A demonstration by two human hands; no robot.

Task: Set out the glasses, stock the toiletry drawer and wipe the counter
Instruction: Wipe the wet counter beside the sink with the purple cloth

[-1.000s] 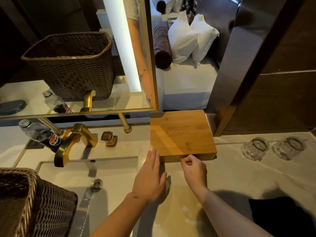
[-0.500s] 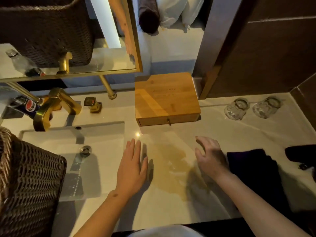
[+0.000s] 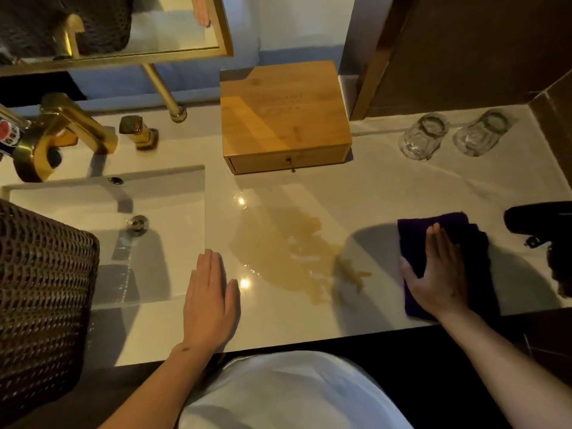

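Note:
A wooden drawer box [image 3: 283,116] stands at the back of the white counter [image 3: 387,187], its drawer closed. Two glasses [image 3: 422,137] [image 3: 481,133] stand upside down to its right. A yellowish puddle [image 3: 291,252] lies on the counter in front of the box. My left hand [image 3: 210,301] rests flat on the counter by the sink's edge, left of the puddle. A dark purple cloth [image 3: 478,258] lies to the right of the puddle, and my right hand [image 3: 439,274] presses flat on it with straight fingers.
A sink [image 3: 123,230] with a gold tap [image 3: 62,131] is at the left. A wicker basket [image 3: 40,298] stands at the near left. A dark object [image 3: 538,218] lies at the right edge. A mirror [image 3: 139,32] hangs behind.
My right hand left the drawer knob, swung right and came down on the purple cloth. My left hand slid back toward me. The view tilted down.

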